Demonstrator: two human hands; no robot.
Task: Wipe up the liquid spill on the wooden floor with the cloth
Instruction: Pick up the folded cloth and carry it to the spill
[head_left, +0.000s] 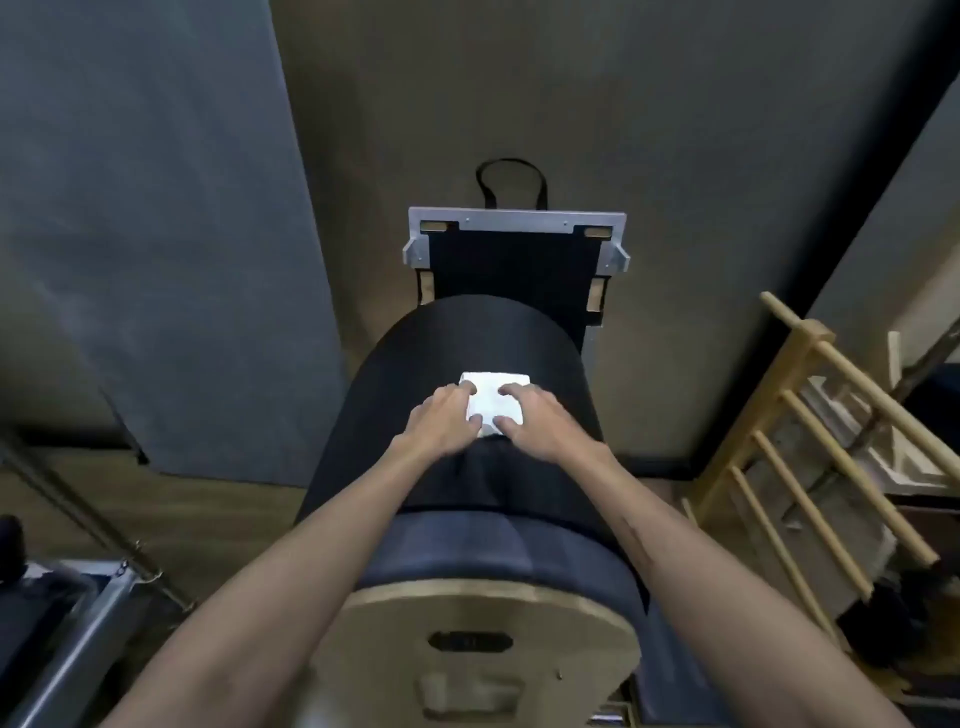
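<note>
1. Cloth (494, 402), white and folded, lies on top of a dark padded barrel (467, 364).
2. Left hand (447, 423) presses its left edge, fingers spread flat.
3. Right hand (537, 421) presses its right edge likewise.

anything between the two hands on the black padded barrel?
Head view: the folded white cloth lies between the left hand and right hand, on the black padded barrel. Fingers of both rest on its edges.
</note>
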